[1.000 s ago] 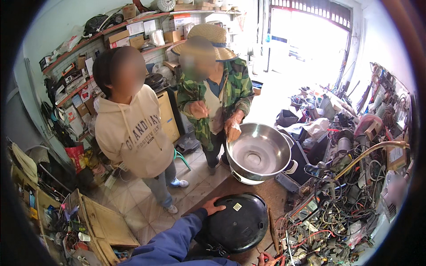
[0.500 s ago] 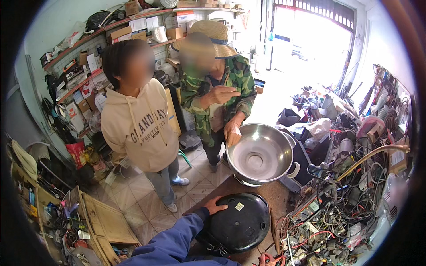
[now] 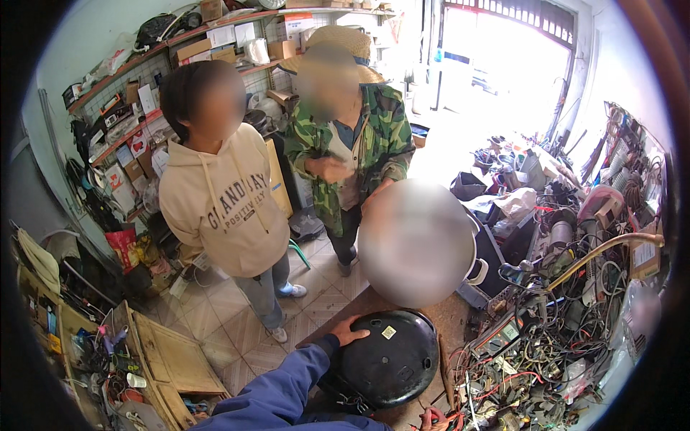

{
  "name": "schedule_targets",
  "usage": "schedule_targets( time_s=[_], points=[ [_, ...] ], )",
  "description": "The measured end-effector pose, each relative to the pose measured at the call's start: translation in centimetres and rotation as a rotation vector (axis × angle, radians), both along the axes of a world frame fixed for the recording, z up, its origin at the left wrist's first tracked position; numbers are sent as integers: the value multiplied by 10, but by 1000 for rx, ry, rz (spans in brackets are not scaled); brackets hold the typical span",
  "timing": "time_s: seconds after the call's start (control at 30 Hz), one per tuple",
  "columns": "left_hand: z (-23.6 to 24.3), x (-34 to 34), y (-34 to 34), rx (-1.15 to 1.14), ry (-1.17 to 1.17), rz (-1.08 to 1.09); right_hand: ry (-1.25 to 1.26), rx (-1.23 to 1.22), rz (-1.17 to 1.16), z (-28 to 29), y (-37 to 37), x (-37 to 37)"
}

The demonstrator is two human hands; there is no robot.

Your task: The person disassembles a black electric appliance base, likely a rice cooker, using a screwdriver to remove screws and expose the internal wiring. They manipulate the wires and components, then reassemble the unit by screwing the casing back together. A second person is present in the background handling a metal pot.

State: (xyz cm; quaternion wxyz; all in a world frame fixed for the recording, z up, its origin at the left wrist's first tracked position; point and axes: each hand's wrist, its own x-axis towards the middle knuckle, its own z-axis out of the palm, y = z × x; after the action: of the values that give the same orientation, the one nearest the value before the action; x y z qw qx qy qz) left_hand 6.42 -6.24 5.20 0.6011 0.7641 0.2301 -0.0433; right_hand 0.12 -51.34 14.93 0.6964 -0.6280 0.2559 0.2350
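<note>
My left hand (image 3: 348, 332) grips the left rim of an upturned black appliance base (image 3: 388, 366) on a brown worktop (image 3: 438, 316), with a small yellowish label on the base. At the bottom edge, my right hand (image 3: 430, 420) is only partly in view, closed beside red-handled items that are too cut off to make out. Beyond the base stands a large round pot with side handles (image 3: 474, 269); its inside is blurred now. A co-worker in camouflage and straw hat (image 3: 381, 136) has one hand at the pot and the other raised before the chest.
A person in a beige hoodie (image 3: 219, 201) stands left of the worktop. Tangled cables and parts (image 3: 525, 359) pile up at the right. An open wooden cabinet (image 3: 165, 355) is at lower left, loaded shelves (image 3: 136, 122) behind, a bright doorway (image 3: 503, 65) at back right.
The camouflage-clad co-worker's raised hand moved up, then lowered slightly. The pot's interior, clear earlier, is now blurred over. My hands stay where they were.
</note>
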Motion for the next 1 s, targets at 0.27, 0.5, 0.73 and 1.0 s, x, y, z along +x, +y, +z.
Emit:
schedule_targets(
  time_s=[0.27, 0.5, 0.73, 1.0],
  points=[
    [-3, 2, 1, -8, -32, 0, 4, 54, -11, 3, 0, 4],
    [-5, 4, 0, 29, -31, -3, -9, 89, -17, 3, -1, 3],
    [-20, 1, 2, 11, -64, 13, -42, 37, 0, -1, -2, -1],
    [-8, 6, -2, -23, -55, 8, -350, -409, 112, -75, -22, -11]
  ],
)
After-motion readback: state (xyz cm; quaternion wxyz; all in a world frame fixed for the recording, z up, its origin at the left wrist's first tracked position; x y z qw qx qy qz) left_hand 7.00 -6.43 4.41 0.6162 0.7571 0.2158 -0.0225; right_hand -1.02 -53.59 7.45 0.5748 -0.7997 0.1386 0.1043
